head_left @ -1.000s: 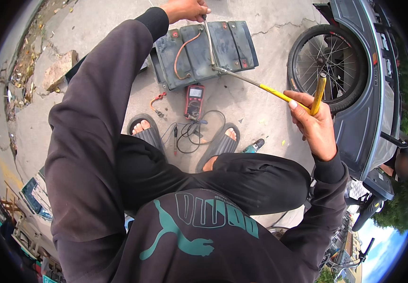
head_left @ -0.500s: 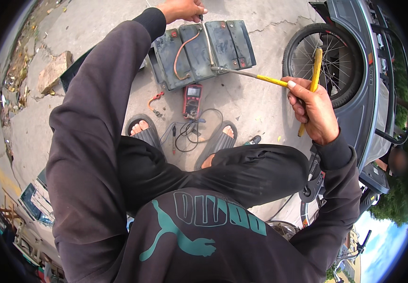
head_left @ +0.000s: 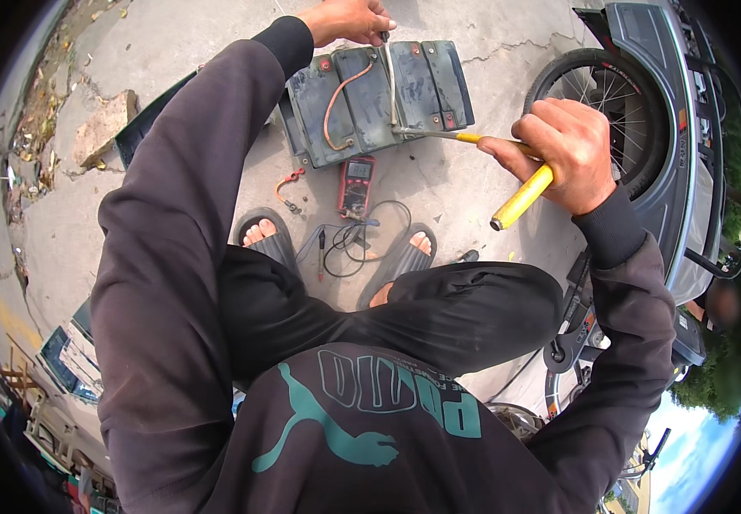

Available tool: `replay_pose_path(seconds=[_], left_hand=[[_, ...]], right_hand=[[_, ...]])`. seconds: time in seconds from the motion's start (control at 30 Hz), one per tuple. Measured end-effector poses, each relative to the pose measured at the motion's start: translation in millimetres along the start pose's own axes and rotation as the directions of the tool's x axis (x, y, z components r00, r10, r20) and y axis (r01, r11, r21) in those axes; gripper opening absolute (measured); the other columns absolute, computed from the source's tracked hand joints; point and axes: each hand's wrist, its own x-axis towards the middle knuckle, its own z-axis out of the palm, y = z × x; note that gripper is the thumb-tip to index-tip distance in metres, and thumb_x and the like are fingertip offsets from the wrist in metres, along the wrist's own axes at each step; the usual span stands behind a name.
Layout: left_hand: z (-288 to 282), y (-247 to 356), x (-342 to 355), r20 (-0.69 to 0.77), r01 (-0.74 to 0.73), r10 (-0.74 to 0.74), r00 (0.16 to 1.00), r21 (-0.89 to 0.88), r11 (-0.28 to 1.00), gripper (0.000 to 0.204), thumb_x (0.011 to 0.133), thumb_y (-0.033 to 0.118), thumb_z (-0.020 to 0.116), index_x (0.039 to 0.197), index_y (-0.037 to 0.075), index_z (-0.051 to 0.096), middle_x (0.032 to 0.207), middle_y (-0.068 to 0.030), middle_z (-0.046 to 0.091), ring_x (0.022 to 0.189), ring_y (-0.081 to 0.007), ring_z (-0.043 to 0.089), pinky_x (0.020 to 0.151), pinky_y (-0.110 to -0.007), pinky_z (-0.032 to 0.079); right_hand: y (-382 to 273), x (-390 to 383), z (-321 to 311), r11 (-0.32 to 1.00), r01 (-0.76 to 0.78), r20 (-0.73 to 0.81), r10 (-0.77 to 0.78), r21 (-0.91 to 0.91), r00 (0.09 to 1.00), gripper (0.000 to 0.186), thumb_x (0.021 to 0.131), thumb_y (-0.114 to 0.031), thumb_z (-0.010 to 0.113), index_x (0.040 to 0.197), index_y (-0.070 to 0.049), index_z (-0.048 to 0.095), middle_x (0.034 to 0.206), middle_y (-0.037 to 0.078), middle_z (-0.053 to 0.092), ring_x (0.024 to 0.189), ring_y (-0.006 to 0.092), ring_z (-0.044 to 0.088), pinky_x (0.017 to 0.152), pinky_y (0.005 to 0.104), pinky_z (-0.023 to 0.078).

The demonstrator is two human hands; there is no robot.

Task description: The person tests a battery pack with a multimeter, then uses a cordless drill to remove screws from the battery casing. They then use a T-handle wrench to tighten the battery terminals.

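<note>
The right hand [head_left: 569, 146] is closed tight around a pair of yellow-handled pliers [head_left: 507, 176], one yellow grip sticking out below the fist and the other running forward under the knuckles toward the metal nose. That nose meets a pale metal strap [head_left: 392, 86] lying across the top of the battery pack [head_left: 379, 94], a row of dark grey rectangular batteries sitting on the concrete ground [head_left: 216, 34] just beyond the fist. The left hand [head_left: 345, 19] reaches to the far edge of the pack, its fingers pinched down on the upper end of the same strap. An orange wire [head_left: 336, 98] loops over the pack's top, to the left of the strap. Nearer the body than the pliers, a red multimeter [head_left: 356, 184] lies flat on the ground, with its black leads [head_left: 358, 244] coiled between two feet in grey sandals [head_left: 272, 240]. Behind the right hand, on its outer side, stands a spoked wheel [head_left: 602, 103] under a grey fender [head_left: 670, 111]. A broken chunk of stone [head_left: 103, 128] lies well apart on the left.
</note>
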Motion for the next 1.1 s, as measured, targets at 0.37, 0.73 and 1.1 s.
replay_pose_path(seconds=[0.37, 0.73, 1.1], left_hand=[[22, 14, 13, 0.14, -0.004, 0.02, 0.99, -0.116, 0.993, 0.021, 0.096, 0.017, 0.067, 0.104, -0.001, 0.067, 0.083, -0.0071, 0.07, 0.068, -0.012, 0.065, 0.063, -0.024, 0.053], [38, 24, -30, 0.082, -0.066, 0.086, 0.993, -0.225, 0.972, 0.027, 0.101, 0.029, 0.062, 0.112, 0.005, 0.063, 0.097, -0.0044, 0.072, 0.084, -0.0094, 0.067, 0.077, -0.022, 0.053], [101, 45, -74, 0.083, -0.207, 0.213, 0.974, -0.08, 0.975, 0.028, 0.105, 0.027, 0.049, 0.107, 0.0, 0.059, 0.078, -0.0041, 0.063, 0.072, -0.0108, 0.063, 0.065, -0.029, 0.05]], right_hand=[[-42, 33, 85, 0.753, -0.528, -0.779, 0.577, 0.393, 0.243, 0.04, 0.096, -0.037, 0.067, 0.077, -0.003, 0.058, 0.116, 0.02, 0.065, 0.116, 0.0354, 0.056, 0.103, 0.0482, 0.039], [-59, 61, 83, 0.785, -0.575, -0.837, 0.462, 0.232, 0.294, 0.047, 0.102, -0.035, 0.056, 0.068, -0.003, 0.056, 0.102, 0.016, 0.071, 0.105, 0.0315, 0.064, 0.103, 0.0504, 0.041], [-56, 65, 106, 0.598, -0.595, -0.826, 0.518, 0.537, -0.224, 0.06, 0.106, -0.05, 0.037, 0.089, 0.005, 0.053, 0.11, 0.024, 0.062, 0.13, 0.0374, 0.051, 0.102, 0.0474, 0.046]])
